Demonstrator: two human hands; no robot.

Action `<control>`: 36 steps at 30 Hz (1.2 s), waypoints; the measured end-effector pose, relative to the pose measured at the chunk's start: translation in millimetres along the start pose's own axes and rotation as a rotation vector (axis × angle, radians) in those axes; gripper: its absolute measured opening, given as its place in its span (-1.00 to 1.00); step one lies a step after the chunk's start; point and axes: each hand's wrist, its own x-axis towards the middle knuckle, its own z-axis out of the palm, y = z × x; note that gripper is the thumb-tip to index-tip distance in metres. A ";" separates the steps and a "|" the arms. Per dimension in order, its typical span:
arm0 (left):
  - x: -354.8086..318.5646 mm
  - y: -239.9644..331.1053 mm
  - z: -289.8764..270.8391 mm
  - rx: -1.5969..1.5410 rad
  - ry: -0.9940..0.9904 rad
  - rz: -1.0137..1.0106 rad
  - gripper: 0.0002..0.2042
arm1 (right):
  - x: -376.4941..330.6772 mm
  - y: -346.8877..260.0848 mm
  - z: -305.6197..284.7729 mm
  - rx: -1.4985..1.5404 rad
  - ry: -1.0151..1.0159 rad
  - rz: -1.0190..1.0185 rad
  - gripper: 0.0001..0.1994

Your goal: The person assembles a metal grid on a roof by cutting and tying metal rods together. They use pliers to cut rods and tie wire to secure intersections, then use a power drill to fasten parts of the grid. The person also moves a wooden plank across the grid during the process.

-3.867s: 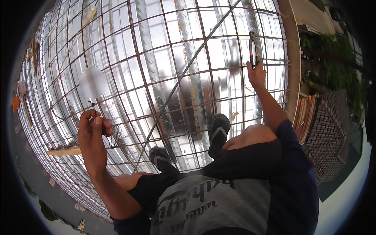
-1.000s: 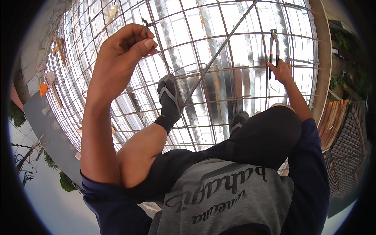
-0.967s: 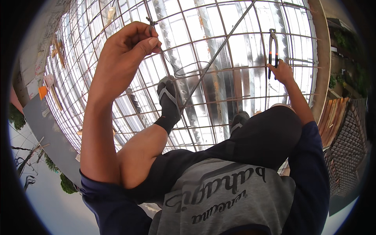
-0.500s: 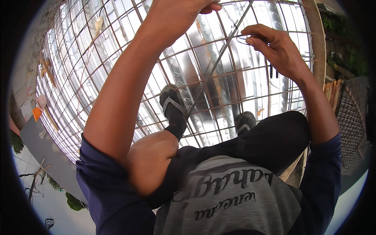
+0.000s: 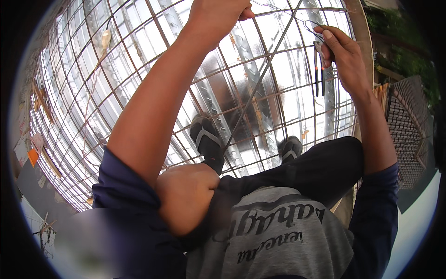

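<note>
- Right hand (image 5: 344,58) pinches a dark wire (image 5: 307,29), its loop up above the steel mesh (image 5: 154,17)!
- Left hand (image 5: 218,17) curls at the top edge, wire running toward it; can't tell whether it's gripping.
- Pincers (image 5: 317,81) lie on the mesh, just beside the right hand.

The top edge cuts off part of the bare left hand (image 5: 219,16), so its grip cannot be told. The thin, dark metal wire (image 5: 305,26) is too fine to trace fully. The bare right hand (image 5: 346,58) partly hides the black-and-orange-handled metal pliers (image 5: 317,80). A pale blur veils the navy-blue left sleeve (image 5: 139,223).
</note>
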 end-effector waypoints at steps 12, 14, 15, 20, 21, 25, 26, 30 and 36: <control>1.7 -18.5 -12.0 0.049 -0.094 0.056 -0.73 | -14.3 -11.0 -8.5 -0.282 -0.191 -0.010 -0.28; 2.5 -17.5 -3.6 0.024 -0.140 0.105 -0.77 | -6.7 -23.2 -4.0 -0.297 -0.159 0.024 -0.21; -5.5 -4.5 5.2 0.049 -0.154 0.110 -0.78 | -4.7 -29.8 4.0 -0.287 -0.185 0.042 -0.22; -3.2 2.9 19.7 -0.159 -0.242 0.143 -0.82 | 1.8 -41.3 36.3 0.336 -0.198 0.184 -0.69; -1.2 0.2 17.2 -0.193 -0.230 0.136 -0.82 | 4.8 -41.8 34.8 0.343 -0.209 0.182 -0.69; 3.4 -8.7 16.8 -0.489 -0.191 0.002 -0.82 | 17.7 -42.0 35.2 0.438 -0.236 0.229 -0.67; 5.9 -9.7 16.0 -0.514 -0.189 -0.017 -0.82 | 19.5 -41.1 35.2 0.491 -0.259 0.248 -0.66; 19.0 -13.8 15.8 -0.566 -0.174 -0.072 -0.85 | 31.4 -35.3 37.8 0.484 -0.260 0.276 -0.70; 49.0 -22.6 20.0 -0.430 -0.116 -0.032 -0.74 | 63.8 -38.3 41.9 0.220 -0.082 0.251 -0.79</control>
